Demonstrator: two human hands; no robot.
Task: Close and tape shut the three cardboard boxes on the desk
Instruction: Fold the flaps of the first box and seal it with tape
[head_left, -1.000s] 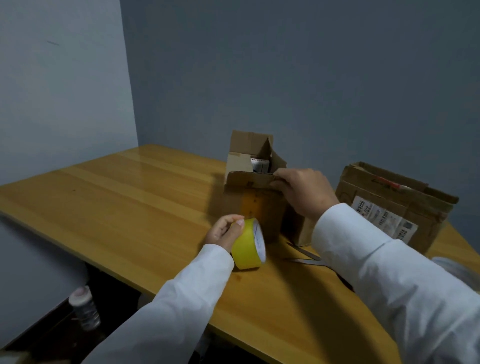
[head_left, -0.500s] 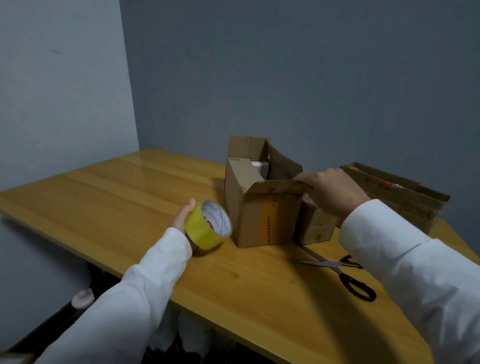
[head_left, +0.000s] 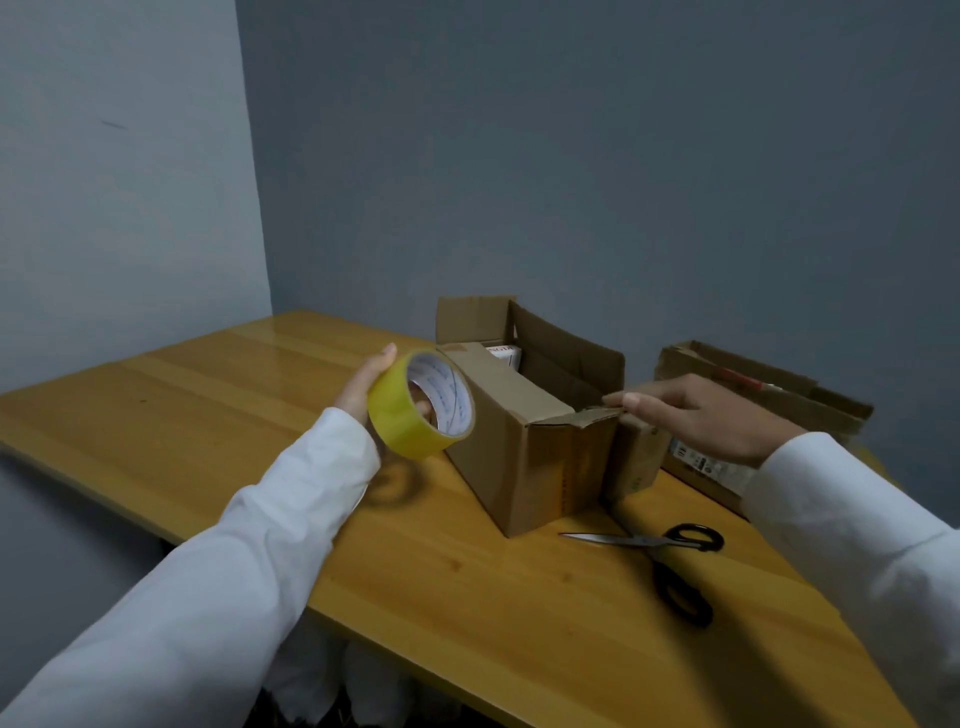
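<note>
The scissors (head_left: 660, 556) lie flat on the desk (head_left: 467, 597), nearest the person, just below the right hand's grip, likely kept close to cut tape. The left hand (head_left: 363, 389) holds the yellow tape roll (head_left: 421, 405) up off the desk; its grip is shut around the roll, fingers through the hole. It looks ready to pull tape. Just right of that grip stands the middle box (head_left: 524, 441), still open at the top. The right hand (head_left: 701, 415) pinches the near flap (head_left: 587, 414), probably to fold it down. Under that grip a small box (head_left: 636, 457) leans close beside the middle one. Right of it sits a third box (head_left: 753, 384), also open. The desk is shiny yellow wood, pushed into a corner of bare grey walls (head_left: 571, 156).
</note>
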